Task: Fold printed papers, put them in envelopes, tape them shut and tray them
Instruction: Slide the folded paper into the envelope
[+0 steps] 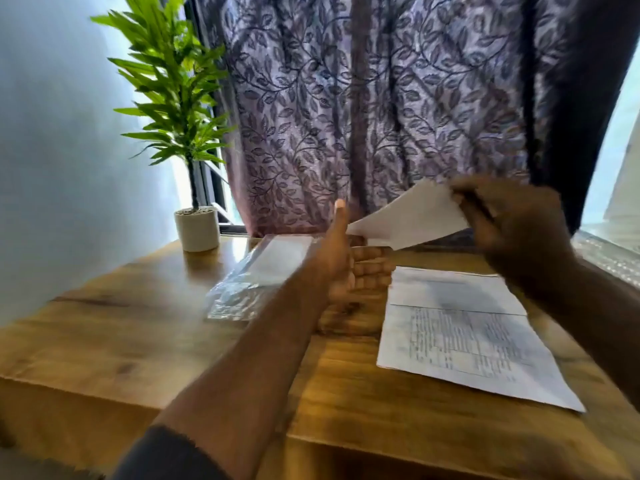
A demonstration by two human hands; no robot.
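The right hand [509, 220] is raised above the wooden bench [121, 341], its fingers pinched shut on the upper right end of a folded white paper [412, 216] that slopes down to the left in the air. The left hand [341, 258] reaches forward with the thumb pointing up and the fingers curled below the lower left tip of that folded white paper; the tip meets the hand at the thumb side, but motion blur hides whether the fingers actually close on it. Taking the folded white paper as the landmark, a flat stack of printed white sheets [467, 334] with lines of blurred text lies on the bench below it and a little to the right, under the right forearm. Below and to the left of the paper, just beside the left wrist, sits a clear plastic packet of white envelopes [263, 271], its near end crumpled and shiny. Farther left of the paper, at the back corner of the bench, stands a small pale ribbed pot [197, 228] holding a tall green leafy plant [173, 84]. Behind the paper hangs a purple curtain [363, 98] patterned with dark leaves.
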